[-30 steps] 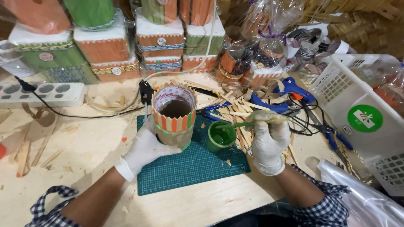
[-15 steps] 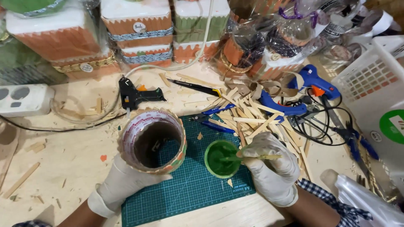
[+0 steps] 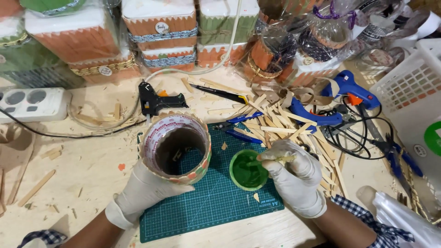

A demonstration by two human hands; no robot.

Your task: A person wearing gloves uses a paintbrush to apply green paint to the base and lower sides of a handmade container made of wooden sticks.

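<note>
A pale wooden table (image 3: 92,183) carries a green gridded cutting mat (image 3: 216,202). Over the mat's left part, the gloved left hand (image 3: 142,190) wraps a tilted cylindrical cardboard container clad in orange and green sticks (image 3: 175,147); it looks light, stiff, best gripped low around the wall. The right hand (image 3: 294,177) has its fingers closed on a thin stick, probably a brush (image 3: 275,159), over a small round green paint cup (image 3: 248,170).

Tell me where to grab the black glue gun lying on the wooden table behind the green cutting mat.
Probably take the black glue gun by its handle, the thick part at the left end, coming down from above. It lies flat on the wooden table with its nozzle pointing right, and the space above the handle looks open.
</note>
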